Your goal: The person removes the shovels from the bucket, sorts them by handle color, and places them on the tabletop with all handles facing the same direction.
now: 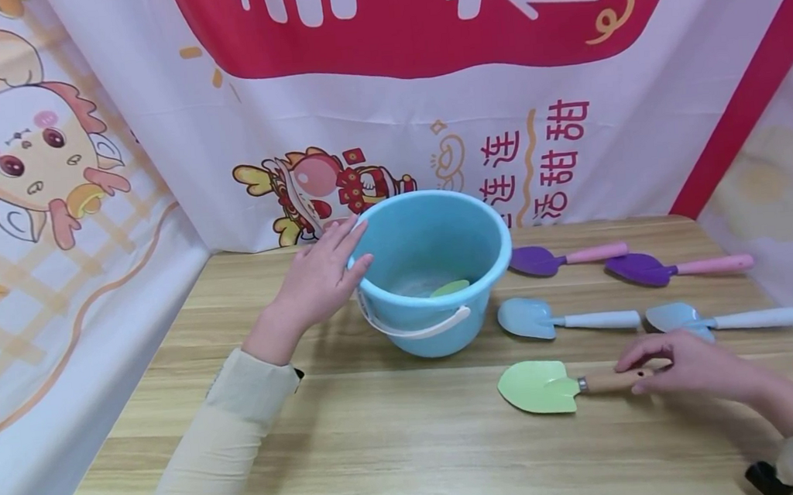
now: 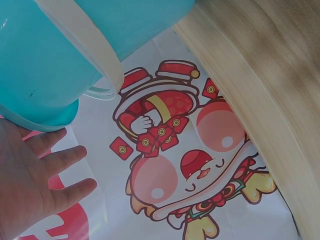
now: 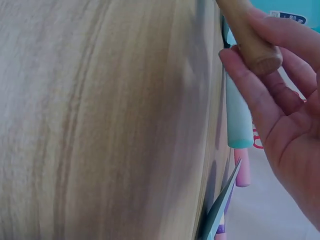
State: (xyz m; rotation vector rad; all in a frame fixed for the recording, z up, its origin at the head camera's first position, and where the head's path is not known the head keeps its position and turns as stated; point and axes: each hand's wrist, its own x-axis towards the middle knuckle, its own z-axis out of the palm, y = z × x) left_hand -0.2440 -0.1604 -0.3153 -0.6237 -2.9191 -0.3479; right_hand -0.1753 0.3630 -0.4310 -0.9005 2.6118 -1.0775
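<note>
My left hand (image 1: pixel 325 275) rests on the left rim of a light blue bucket (image 1: pixel 439 343), its fingers extended. The left wrist view shows that hand (image 2: pixel 25 180) with spread fingers right at the bucket's rim (image 2: pixel 55 125). Inside the bucket lies a light green blade (image 1: pixel 450 287); the rest of that piece is hidden by the wall. With thumb and fingers, my right hand (image 1: pixel 703 367) pinches the wooden handle of a light green trowel (image 1: pixel 540 386), whose blade points left toward the bucket. The handle's rounded end (image 3: pixel 265 62) shows between the fingers in the right wrist view.
Two blue shovels with pale handles, a nearer-bucket one (image 1: pixel 528 319) and one further right (image 1: pixel 759 319), lie behind the green trowel. Beyond them are two purple trowels with pink handles, one left (image 1: pixel 536 260) and one right (image 1: pixel 639 269). Printed cloth (image 1: pixel 372 109) hangs behind the wooden table (image 1: pixel 384 450).
</note>
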